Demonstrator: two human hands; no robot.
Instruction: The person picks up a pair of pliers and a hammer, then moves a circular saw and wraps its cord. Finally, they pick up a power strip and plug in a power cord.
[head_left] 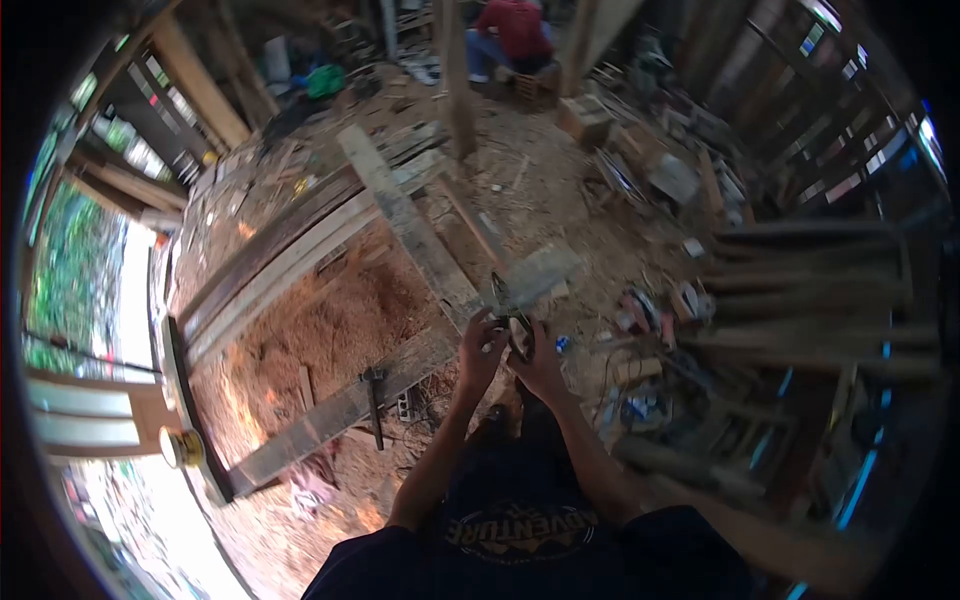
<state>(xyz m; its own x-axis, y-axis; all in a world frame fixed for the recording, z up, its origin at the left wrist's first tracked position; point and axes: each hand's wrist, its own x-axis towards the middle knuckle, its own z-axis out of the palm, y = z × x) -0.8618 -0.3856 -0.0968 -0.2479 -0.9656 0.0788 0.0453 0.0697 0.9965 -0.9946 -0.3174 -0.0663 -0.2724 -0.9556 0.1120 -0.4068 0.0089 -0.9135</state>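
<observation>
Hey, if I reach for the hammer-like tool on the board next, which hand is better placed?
Probably your left hand: it is nearer the hammer-like tool on the board, while your right hand would likely have to cross your left arm. Both hands are at a dark-edged object, though.

Worn: dark T-shirt, short sleeves ending well back from fingers. Chest print, between sleeves: tan, arched "ADVENTURE", peaked shapes. Forearms bare.
</observation>
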